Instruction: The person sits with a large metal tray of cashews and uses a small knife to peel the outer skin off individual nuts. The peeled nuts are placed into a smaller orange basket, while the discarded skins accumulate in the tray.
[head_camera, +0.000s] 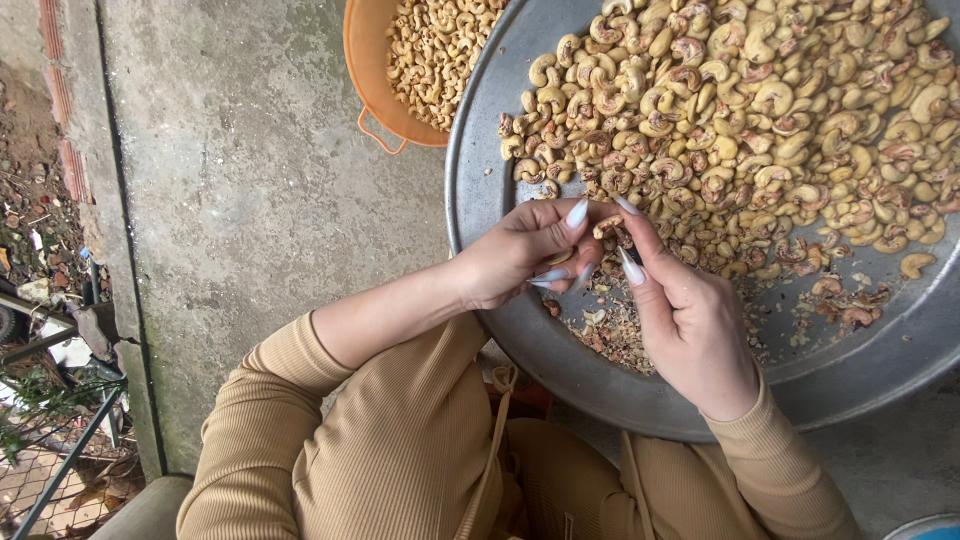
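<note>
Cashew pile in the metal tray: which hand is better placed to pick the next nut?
Probably the right hand: it lies over the metal tray beside the cashew pile. The left hand sits by the rim, both pinching one cashew.

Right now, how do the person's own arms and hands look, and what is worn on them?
Both arms wear tan ribbed knit sleeves. The left sleeve is pushed up the forearm, and the right sleeve reaches the wrist. The left hand and right hand are bare, without gloves, and have long pointed nails painted pale grey-white. No rings, watch or bracelet are visible.
</note>
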